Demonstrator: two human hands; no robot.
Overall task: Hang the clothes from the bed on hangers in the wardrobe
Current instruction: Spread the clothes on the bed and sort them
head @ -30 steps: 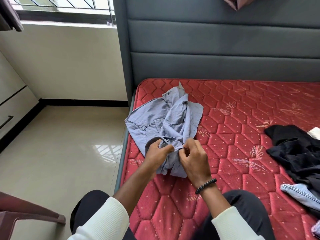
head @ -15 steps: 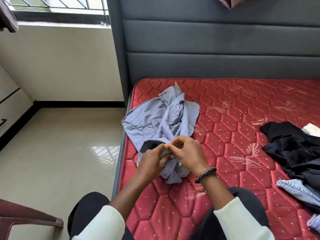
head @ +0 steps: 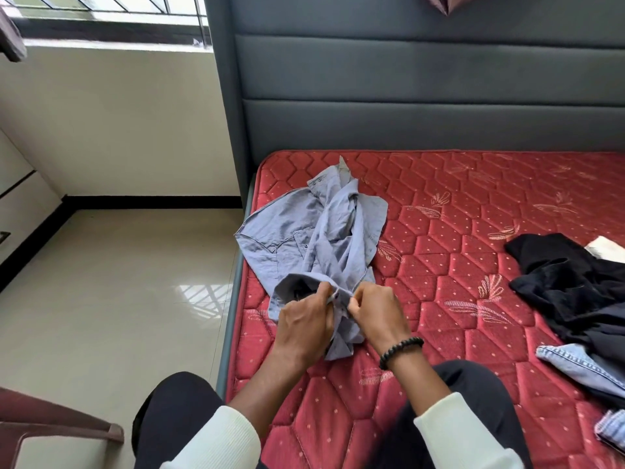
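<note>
A crumpled blue-grey shirt (head: pixel 318 238) lies near the left edge of the red quilted mattress (head: pixel 456 299). My left hand (head: pixel 304 323) and my right hand (head: pixel 375 313) both pinch the near end of the shirt, at what looks like a sleeve cuff, fingertips almost touching. A black bead bracelet circles my right wrist. No hanger or wardrobe interior is visible.
A black garment (head: pixel 568 286) and pale denim (head: pixel 581 363) lie at the mattress's right side. A grey padded headboard (head: pixel 422 79) rises behind. Left of the bed is a glossy tile floor (head: pixel 118 299), cabinet fronts (head: pixel 20 198) and a brown chair arm (head: pixel 50 424).
Both hands have kept working the shirt's near end; their fingertips have shifted along the cuff. The shirt body stays where it was.
</note>
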